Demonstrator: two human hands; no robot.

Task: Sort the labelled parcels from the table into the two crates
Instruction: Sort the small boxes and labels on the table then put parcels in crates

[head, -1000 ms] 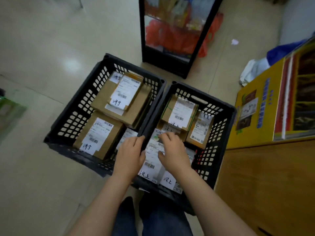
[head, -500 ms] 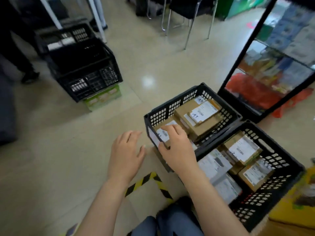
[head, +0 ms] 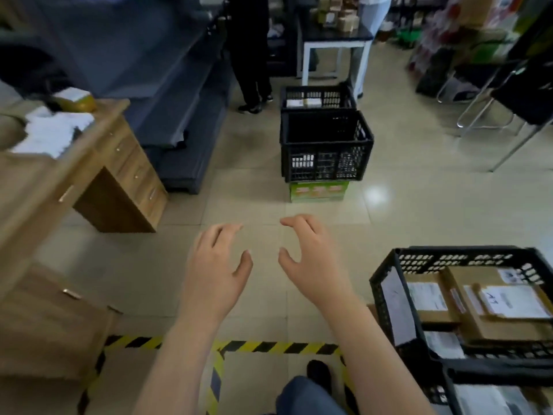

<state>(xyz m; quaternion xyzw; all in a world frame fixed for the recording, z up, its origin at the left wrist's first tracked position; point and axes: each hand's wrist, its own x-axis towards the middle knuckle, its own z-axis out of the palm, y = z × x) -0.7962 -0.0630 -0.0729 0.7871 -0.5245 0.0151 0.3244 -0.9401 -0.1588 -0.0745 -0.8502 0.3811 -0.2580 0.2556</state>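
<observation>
The sorted parcels (head: pixel 431 298) lie flat, label side up, in the black crate (head: pixel 466 252) at the lower right, so each label can be read from above. A second crate (head: pixel 493 377) stands just beside it at the frame edge and holds pale parcels that are only partly in view. The largest cardboard parcel (head: pixel 505 322) carries a white label (head: pixel 508 301) with a short handwritten mark, possibly "A7". The printed text on every label is too small to read. The left hand (head: pixel 212 271) and right hand (head: pixel 311 265) hover side by side over the bare floor (head: pixel 149 265), well apart from the crate. Each grip is empty, with fingers spread and loosely curled, which suggests readiness to take the next parcel. The wooden table (head: pixel 45 190) stands to the left. The white items (head: pixel 54 130) on it are blurred, and whether they are parcels cannot be determined. Yellow-and-black hazard tape (head: pixel 269 347) marks the floor near the person's feet. Farther off, stacked black crates (head: pixel 326 145) rest on a green carton (head: pixel 317 191) whose print is illegible.
</observation>
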